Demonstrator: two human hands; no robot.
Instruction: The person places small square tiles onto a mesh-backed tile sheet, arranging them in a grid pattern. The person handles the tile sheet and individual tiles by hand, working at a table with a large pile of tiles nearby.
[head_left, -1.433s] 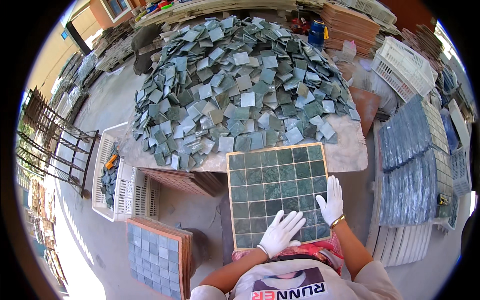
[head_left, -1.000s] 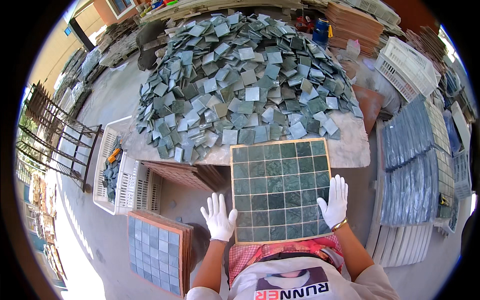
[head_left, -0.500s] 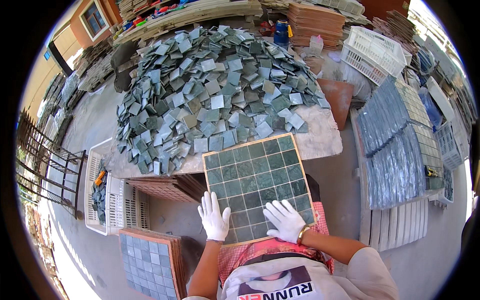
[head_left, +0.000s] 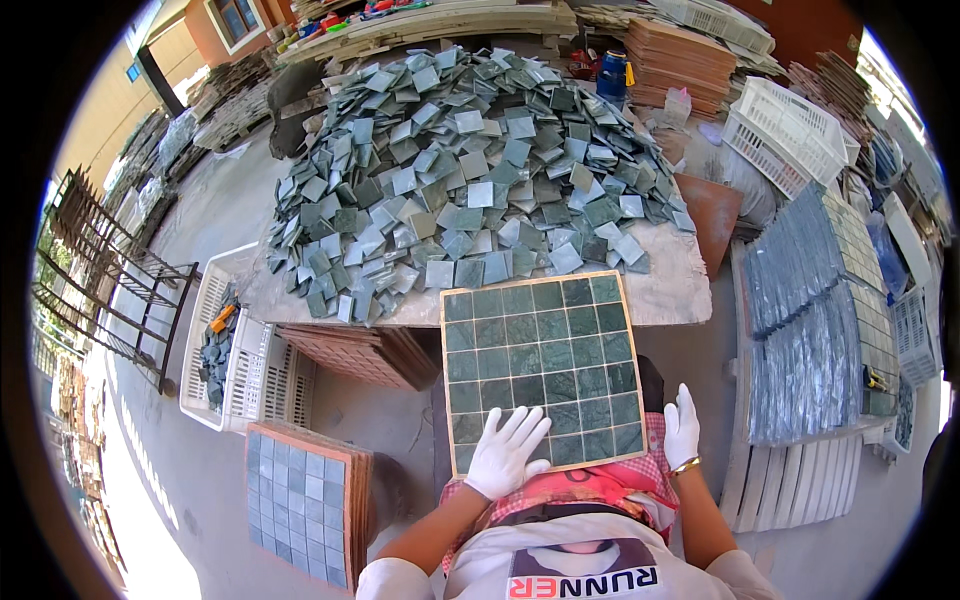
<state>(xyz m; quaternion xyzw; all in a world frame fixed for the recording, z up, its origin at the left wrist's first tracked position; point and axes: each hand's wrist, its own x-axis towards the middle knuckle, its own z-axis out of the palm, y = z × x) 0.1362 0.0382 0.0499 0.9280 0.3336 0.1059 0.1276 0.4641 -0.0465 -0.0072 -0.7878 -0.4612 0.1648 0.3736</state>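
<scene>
A square board of green stone tiles (head_left: pixel 525 358) in a pale wooden frame (head_left: pixel 635 365) rests over my lap, its far edge at the near edge of the table. White gloves cover both my hands. My left hand (head_left: pixel 508 455) lies flat on the nearest tiles, fingers spread. Off the board's right edge is my right hand (head_left: pixel 682 432), upright with its fingers stretched, holding nothing. Beyond the board, a large heap of loose grey-green square tiles (head_left: pixel 480 195) covers most of the table (head_left: pixel 665 285).
Left of me stand a white crate (head_left: pixel 262 395) with dark tile pieces and a stack of tiled boards (head_left: pixel 295 500). Wrapped tile stacks (head_left: pixel 805 365) are at right. Farther back are white crates (head_left: pixel 790 130), a blue jug (head_left: pixel 612 78) and brown boards (head_left: pixel 678 65). A metal rack (head_left: pixel 150 300) stands far left.
My left hand has moved from the board's left edge onto its near tiles. My right hand has left the tiles and moved right, off the board. The board now sits straighter.
</scene>
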